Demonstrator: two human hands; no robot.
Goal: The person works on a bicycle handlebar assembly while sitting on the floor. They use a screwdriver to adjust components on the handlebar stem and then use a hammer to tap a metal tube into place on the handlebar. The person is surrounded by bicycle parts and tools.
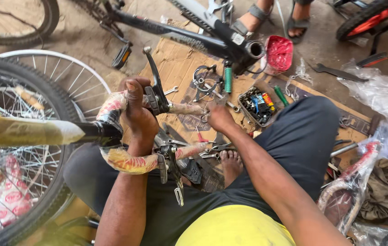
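My left hand (137, 114) grips the wrapped handlebar (125, 161) across my lap, its two brake levers (155, 89) showing; my right hand (219, 119) closes on the bar's end above one cardboard sheet (175, 64) strewn with tools.

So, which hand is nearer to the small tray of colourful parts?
Right. The right hand is beside the tray of parts, just left of it in view; the left hand grips the wrapped handlebar, farther away.
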